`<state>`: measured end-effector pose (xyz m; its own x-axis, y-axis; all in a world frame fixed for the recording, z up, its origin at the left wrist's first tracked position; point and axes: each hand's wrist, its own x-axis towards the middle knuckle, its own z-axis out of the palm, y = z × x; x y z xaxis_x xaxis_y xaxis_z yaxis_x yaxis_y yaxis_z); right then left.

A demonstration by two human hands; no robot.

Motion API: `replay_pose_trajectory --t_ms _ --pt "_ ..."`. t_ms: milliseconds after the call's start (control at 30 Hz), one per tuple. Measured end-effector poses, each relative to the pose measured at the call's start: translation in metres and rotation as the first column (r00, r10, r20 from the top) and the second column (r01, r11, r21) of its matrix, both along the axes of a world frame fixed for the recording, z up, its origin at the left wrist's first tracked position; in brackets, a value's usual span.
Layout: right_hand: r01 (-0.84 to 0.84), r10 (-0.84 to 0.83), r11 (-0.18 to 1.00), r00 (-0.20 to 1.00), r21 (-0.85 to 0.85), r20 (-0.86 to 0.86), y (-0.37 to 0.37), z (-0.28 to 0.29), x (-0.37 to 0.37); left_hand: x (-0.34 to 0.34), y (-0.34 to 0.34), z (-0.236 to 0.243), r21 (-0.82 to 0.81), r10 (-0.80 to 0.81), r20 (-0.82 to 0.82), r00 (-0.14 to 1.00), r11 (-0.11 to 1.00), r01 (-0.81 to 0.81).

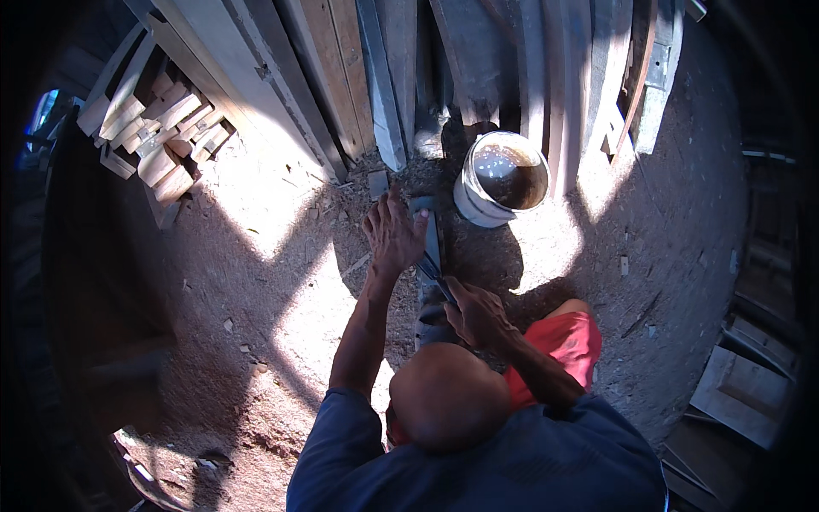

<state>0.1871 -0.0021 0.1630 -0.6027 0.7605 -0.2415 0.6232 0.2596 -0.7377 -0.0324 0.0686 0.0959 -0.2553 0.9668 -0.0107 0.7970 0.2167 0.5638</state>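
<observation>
Left hand (392, 232) spread flat, pressing on top of blade (432, 243); right hand (476, 314) closed around handle end, low near knee. Blade lying on ground just beside white bucket (499, 179). Seemingly mid-work: both hands engaged, blade not put aside. How much remains, impossible to tell.

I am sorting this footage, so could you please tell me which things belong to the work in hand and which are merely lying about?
In use:
- long dark blade, under the left hand
- its handle end, gripped by the right hand

Lying about:
- white bucket of brown liquid
- leaning planks
- stacked wood offcuts
- sawdust-strewn dirt floor
</observation>
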Motion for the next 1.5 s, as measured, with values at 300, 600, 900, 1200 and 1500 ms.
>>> replay_pose_trajectory --t_ms 300,600,900,1200,1500 --pt "0.115 -0.103 0.992 0.975 0.054 -0.199 -0.011 -0.005 0.002 -0.06 -0.018 -0.029 -0.003 0.241 0.796 0.555 0.919 -0.395" --pt "0.179 -0.111 0.961 0.948 0.211 -0.297 0.0 -0.015 0.001 0.009 -0.049 0.027 -0.017 0.022 1.0 0.021 0.975 -0.219" --pt "0.221 -0.165 0.969 0.913 0.113 -0.373 -0.005 -0.017 0.002 0.007 -0.053 0.034 -0.135 0.078 0.975 -0.206 0.95 -0.28" --pt "0.115 -0.444 0.797 0.778 -0.594 -0.445 -0.013 0.011 -0.008 0.03 -0.059 0.009 0.254 -0.252 0.966 0.053 0.896 -0.364" --pt "0.062 -0.423 0.789 0.775 -0.611 -0.469 -0.016 0.008 -0.011 0.025 -0.063 -0.001 0.266 -0.273 0.962 0.018 0.918 -0.296"
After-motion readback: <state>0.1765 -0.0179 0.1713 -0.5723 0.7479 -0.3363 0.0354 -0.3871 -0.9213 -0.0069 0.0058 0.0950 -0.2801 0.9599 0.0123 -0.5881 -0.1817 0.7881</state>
